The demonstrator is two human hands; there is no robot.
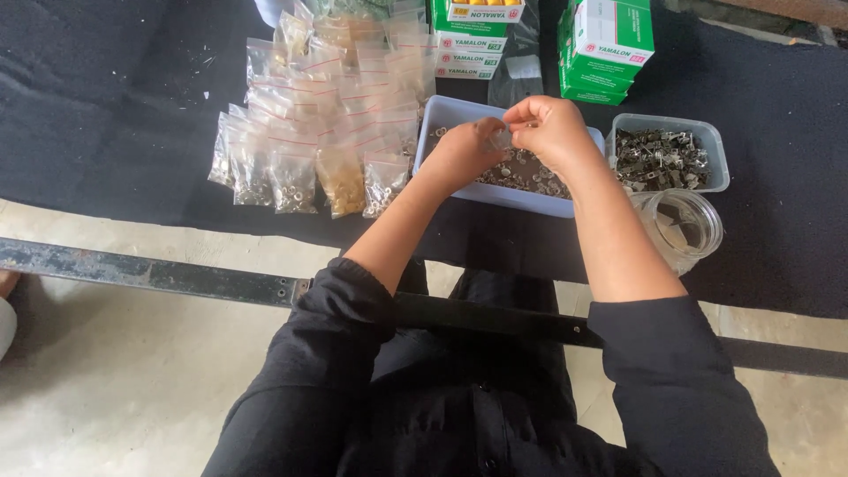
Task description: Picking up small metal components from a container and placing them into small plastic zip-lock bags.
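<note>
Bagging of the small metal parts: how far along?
Done: a heap of filled clear zip bags lies left of the tray. In hand: the left hand and right hand pinch one small clear bag over the pale tray; whether it is sealed cannot be told. Left: loose parts remain in that tray and in the clear tub to its right.

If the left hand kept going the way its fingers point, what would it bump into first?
Probably the right hand. The left hand points up and to the right, and the two already meet over the pale tray of small metal parts. Depth is hard to judge.
</note>
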